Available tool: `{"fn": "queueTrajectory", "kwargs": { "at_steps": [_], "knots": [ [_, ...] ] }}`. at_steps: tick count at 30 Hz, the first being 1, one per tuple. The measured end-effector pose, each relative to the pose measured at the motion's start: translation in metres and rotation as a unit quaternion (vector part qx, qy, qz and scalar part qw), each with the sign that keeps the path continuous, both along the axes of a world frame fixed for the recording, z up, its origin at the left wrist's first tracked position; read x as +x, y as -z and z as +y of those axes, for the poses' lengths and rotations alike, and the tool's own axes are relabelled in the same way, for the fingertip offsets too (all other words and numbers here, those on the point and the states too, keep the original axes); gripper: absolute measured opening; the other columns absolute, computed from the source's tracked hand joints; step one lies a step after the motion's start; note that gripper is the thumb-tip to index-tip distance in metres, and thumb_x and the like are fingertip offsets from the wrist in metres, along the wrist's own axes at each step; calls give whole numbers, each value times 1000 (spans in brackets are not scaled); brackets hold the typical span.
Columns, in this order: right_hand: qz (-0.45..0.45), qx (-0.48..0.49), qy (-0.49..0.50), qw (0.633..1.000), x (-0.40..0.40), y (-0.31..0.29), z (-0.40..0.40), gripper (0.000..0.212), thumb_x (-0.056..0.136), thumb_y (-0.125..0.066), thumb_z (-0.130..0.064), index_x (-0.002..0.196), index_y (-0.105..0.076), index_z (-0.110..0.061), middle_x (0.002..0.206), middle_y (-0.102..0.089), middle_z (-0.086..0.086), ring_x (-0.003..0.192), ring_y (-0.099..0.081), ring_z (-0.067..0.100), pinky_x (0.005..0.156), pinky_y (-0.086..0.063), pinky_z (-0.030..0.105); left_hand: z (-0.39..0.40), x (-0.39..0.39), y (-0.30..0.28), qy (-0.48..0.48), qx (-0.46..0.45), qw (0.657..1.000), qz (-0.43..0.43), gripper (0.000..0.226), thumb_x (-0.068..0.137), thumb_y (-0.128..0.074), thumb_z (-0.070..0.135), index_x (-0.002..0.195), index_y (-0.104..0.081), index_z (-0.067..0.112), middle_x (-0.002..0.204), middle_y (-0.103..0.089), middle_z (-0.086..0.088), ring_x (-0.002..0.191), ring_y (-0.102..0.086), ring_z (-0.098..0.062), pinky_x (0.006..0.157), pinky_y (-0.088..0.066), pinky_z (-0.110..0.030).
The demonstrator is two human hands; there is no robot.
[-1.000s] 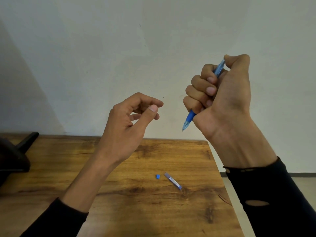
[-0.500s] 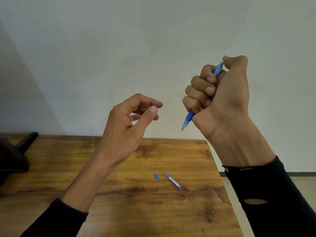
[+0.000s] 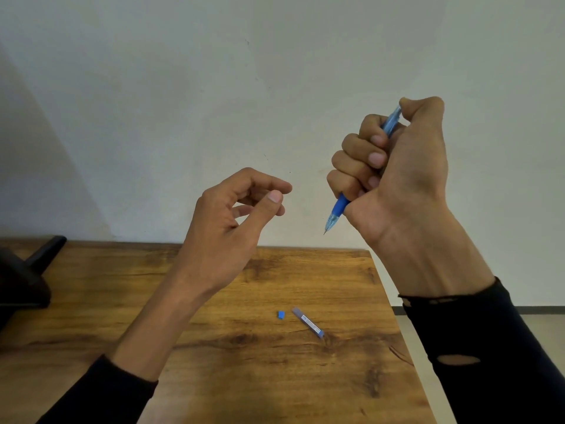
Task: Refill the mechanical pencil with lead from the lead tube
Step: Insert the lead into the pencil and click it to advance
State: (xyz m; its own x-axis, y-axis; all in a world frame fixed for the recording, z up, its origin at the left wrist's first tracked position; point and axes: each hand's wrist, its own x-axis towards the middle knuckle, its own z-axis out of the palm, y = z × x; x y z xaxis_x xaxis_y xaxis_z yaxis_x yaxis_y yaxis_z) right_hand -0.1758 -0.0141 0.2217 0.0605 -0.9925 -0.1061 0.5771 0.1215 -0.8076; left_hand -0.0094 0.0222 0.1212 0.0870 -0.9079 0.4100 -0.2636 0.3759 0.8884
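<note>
My right hand (image 3: 397, 175) is fisted around a blue mechanical pencil (image 3: 336, 211), held high above the table with its tip pointing down and left; my thumb presses on its top end. My left hand (image 3: 229, 228) hovers to the left of the pencil tip, fingers loosely curled with thumb and forefinger close together; I see nothing held in it. The slim lead tube (image 3: 307, 322) lies on the wooden table (image 3: 214, 377) below both hands. A small blue cap (image 3: 280, 314) lies just left of the tube.
A black object (image 3: 21, 280) sits at the table's far left edge. The table's right edge runs down past my right forearm, with pale floor (image 3: 409, 338) beyond. A plain wall stands behind.
Both hands stay almost in place; my right hand has drifted very slightly down with the pencil.
</note>
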Motion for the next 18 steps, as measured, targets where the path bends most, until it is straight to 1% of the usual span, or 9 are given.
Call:
{"fn": "queueTrajectory", "kwargs": {
  "at_steps": [5, 12, 18],
  "knots": [
    [-4, 1, -5, 1000, -1, 1, 0, 55, 106, -36, -44, 57, -34, -19, 50, -22, -6, 45, -12, 11, 39, -15, 24, 0, 0, -1, -1, 0, 1000, -5, 15, 108, -65, 20, 110, -76, 29, 95, -78, 12, 95, -74, 3, 83, -48, -4],
    [4, -3, 0, 1000, 0, 2, -2, 54, 105, -34, -42, 56, -31, -19, 52, -19, -5, 45, -10, 12, 38, -16, 23, 0, -1, 0, -2, 4, 1000, -2, 14, 108, -65, 20, 111, -77, 26, 96, -78, 12, 96, -74, 4, 82, -46, -2],
    [-12, 5, -8, 1000, -5, 5, -6, 56, 108, -37, -46, 60, -40, -17, 51, -27, -5, 42, -16, 11, 38, -18, 24, 0, -2, 1, -1, 7, 1000, -2, 14, 108, -65, 19, 111, -77, 25, 95, -77, 12, 95, -74, 3, 83, -47, -3]
  ]
}}
